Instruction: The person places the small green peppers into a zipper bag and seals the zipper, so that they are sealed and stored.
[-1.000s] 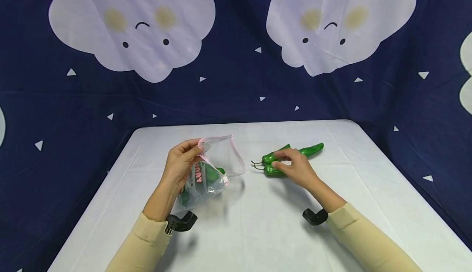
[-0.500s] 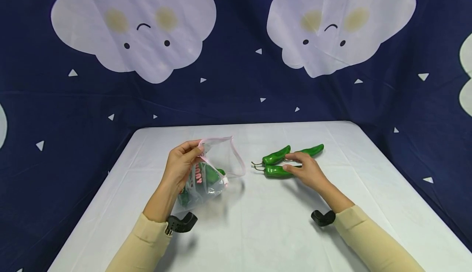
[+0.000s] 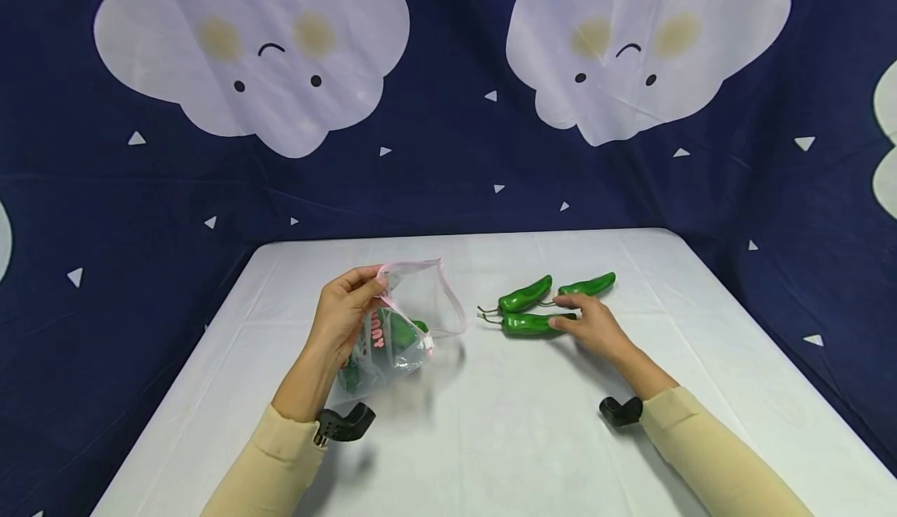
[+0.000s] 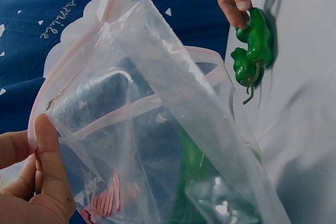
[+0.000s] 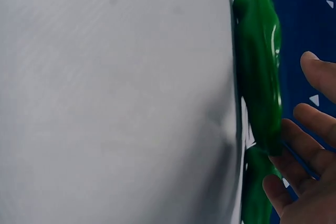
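Observation:
My left hand (image 3: 341,311) pinches the pink-edged rim of a clear zip bag (image 3: 423,287) between thumb and fingers, and the bag's mouth gapes to the right. Green peppers (image 3: 402,332) show through the plastic. Three long green peppers lie on the table to the right: a front pepper (image 3: 525,325), a back pepper (image 3: 524,297) and a right pepper (image 3: 589,285). At the tip end of the front one is my right hand (image 3: 596,328). In the right wrist view its fingers (image 5: 302,140) are spread, and the thumb stands apart from the pepper (image 5: 258,61).
A white cloth covers the table (image 3: 476,431). Behind it hangs a dark blue curtain (image 3: 448,182) with cloud and triangle prints. Black wrist cameras sit on the left wrist (image 3: 345,422) and right wrist (image 3: 620,411).
My right hand has slid rightward from the middle of the pepper cluster to the front pepper's tip, uncovering the peppers. The left hand and bag stay put.

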Demonstrator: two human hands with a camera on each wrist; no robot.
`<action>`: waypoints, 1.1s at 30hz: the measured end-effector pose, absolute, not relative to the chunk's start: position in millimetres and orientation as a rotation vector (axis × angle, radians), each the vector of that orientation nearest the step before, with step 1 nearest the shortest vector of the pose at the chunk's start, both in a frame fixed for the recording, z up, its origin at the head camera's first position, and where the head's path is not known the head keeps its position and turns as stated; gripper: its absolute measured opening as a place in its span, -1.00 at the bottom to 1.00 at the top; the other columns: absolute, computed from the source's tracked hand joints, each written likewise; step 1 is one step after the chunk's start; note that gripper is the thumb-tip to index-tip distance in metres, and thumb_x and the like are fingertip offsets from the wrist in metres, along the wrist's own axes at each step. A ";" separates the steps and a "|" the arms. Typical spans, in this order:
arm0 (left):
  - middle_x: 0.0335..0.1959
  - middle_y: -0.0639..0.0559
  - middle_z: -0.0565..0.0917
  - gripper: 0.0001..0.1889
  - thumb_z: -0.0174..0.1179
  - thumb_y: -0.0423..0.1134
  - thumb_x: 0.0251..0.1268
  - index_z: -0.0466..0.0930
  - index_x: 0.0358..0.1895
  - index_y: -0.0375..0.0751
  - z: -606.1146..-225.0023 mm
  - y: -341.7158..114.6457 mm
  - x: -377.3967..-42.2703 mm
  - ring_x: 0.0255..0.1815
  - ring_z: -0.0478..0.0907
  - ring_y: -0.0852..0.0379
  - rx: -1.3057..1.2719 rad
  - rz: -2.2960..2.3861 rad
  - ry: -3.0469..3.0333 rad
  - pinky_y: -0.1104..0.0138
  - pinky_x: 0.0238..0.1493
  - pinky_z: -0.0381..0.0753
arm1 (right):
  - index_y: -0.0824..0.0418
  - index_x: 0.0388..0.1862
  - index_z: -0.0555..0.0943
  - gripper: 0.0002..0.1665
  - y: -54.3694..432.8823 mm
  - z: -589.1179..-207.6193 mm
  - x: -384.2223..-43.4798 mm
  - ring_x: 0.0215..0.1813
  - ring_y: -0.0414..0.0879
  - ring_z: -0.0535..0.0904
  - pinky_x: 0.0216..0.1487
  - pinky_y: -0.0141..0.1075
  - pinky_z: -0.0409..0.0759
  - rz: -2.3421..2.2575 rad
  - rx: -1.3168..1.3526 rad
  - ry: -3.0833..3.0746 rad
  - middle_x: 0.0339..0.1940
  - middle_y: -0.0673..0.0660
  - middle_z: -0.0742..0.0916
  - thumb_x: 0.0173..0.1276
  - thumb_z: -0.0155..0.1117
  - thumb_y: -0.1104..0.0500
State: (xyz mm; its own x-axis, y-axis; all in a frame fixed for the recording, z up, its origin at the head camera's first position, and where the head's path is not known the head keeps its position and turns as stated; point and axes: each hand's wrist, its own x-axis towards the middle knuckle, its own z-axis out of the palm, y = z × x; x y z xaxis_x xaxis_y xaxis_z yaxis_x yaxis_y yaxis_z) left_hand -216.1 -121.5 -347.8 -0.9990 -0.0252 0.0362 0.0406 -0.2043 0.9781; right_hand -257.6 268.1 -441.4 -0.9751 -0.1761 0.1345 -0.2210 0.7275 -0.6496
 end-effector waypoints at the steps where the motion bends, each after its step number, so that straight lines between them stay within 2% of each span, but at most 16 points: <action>1: -0.37 0.16 0.59 -0.69 0.13 -0.43 0.29 0.45 0.06 -0.50 -347.8 -121.4 -216.1 -0.34 0.54 0.27 -0.018 -2.405 -1.955 0.52 -0.27 0.62 | 0.25 0.19 0.50 -0.39 269.0 -442.5 -258.0 0.36 0.28 0.31 0.31 0.18 0.31 1.084 0.324 -2.871 0.26 0.32 0.52 0.24 0.32 -0.02; 9: -0.36 0.17 0.59 -0.69 0.14 -0.42 0.29 0.46 0.06 -0.50 -347.2 -121.4 -214.9 -0.34 0.55 0.28 -0.028 -2.398 -1.965 0.52 -0.26 0.63 | 0.22 0.23 0.47 -0.33 274.9 -448.2 -258.8 0.31 0.32 0.35 0.27 0.21 0.33 1.099 0.287 -2.949 0.30 0.34 0.48 0.22 0.32 -0.10; 15: -0.34 0.14 0.60 -0.79 0.12 -0.42 0.29 0.53 -0.03 -0.38 -347.5 -121.6 -214.9 -0.36 0.56 0.27 -0.041 -2.404 -1.956 0.49 -0.28 0.64 | 0.21 0.24 0.46 -0.30 276.7 -451.9 -260.1 0.22 0.24 0.44 0.17 0.11 0.44 1.112 0.274 -2.981 0.26 0.34 0.51 0.20 0.33 -0.12; 21: -0.32 0.09 0.61 -0.84 0.16 -0.39 0.28 0.57 -0.11 -0.29 -347.4 -122.2 -213.6 -0.34 0.56 0.25 -0.041 -2.413 -1.941 0.48 -0.29 0.64 | 0.21 0.22 0.49 -0.34 278.5 -453.6 -261.1 0.25 0.25 0.43 0.22 0.14 0.40 1.108 0.293 -2.976 0.27 0.36 0.51 0.21 0.34 -0.07; 33: -0.37 0.15 0.61 -0.82 0.15 -0.43 0.27 0.56 -0.08 -0.33 -348.0 -121.7 -214.4 -0.37 0.56 0.27 -0.009 -2.418 -1.930 0.50 -0.32 0.63 | 0.21 0.20 0.50 -0.40 279.6 -456.8 -260.1 0.29 0.30 0.39 0.26 0.21 0.35 1.088 0.357 -2.964 0.27 0.37 0.50 0.21 0.34 0.01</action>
State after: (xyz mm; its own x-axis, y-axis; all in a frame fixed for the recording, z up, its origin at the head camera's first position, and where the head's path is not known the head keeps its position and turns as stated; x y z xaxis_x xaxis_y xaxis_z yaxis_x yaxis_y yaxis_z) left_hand -214.4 -121.7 -348.0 -0.9988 -0.0339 0.0347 0.0413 -0.2209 0.9744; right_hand -260.1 279.6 -456.8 -0.9741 -0.2220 0.0435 -0.1974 0.7403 -0.6427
